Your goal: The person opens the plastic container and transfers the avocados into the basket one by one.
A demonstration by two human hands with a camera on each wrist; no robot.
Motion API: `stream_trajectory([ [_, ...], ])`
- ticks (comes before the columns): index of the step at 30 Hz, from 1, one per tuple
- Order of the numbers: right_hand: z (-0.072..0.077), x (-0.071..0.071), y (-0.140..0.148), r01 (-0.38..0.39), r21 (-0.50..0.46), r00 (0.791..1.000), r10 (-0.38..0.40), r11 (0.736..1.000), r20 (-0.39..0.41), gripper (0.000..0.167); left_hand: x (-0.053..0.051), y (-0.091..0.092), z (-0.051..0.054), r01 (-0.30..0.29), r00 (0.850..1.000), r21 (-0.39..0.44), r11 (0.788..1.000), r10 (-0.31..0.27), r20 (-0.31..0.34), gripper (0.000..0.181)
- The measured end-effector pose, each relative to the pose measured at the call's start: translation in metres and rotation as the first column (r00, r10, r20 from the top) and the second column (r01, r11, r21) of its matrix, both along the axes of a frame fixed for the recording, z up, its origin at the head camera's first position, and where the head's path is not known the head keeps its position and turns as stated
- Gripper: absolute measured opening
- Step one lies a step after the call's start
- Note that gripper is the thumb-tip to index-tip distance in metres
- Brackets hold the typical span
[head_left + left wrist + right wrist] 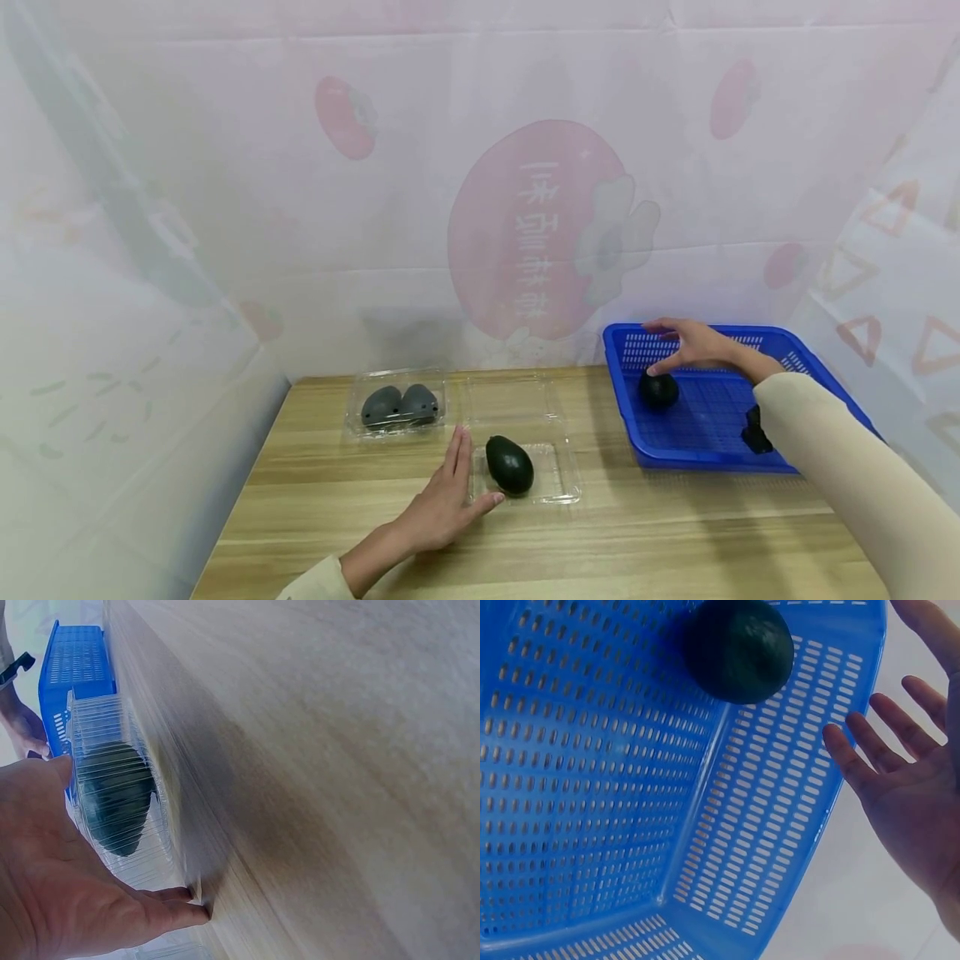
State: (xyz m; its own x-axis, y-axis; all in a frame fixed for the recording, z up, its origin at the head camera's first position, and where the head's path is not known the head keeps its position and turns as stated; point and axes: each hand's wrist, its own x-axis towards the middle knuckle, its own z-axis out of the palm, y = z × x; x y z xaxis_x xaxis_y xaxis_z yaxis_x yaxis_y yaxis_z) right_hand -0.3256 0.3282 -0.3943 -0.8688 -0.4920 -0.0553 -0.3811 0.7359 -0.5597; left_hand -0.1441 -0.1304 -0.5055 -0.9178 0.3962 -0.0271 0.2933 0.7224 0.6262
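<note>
Bench, far left corner: a lidded box holds two dark fruits. The left hand, fingers extended and grasping nothing, lies along the left edge of an open clamshell carrying one green fruit. The right hand, fingers released, is at the left edge of the blue basket, near a loose fruit. Judged step: filling the clamshell; next move calls for grasping the loose fruit

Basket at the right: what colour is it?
The basket is blue, seen best in the head view.
</note>
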Motion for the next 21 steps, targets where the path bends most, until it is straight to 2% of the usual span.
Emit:
stream_trajectory([
  [7, -0.001, 0.004, -0.008, -0.017, -0.044, 0.999, 0.015, 0.999, -0.047, 0.086, -0.002, 0.000, 0.000, 0.004, 1.000, -0.009, 1.000, -0.004, -0.013, 0.107],
  [21, 0.000, 0.012, -0.029, -0.073, -0.091, 0.995, 0.067, 0.993, -0.068, 0.085, -0.001, 0.002, 0.000, 0.005, 1.000, -0.007, 1.000, -0.005, -0.018, 0.108],
])
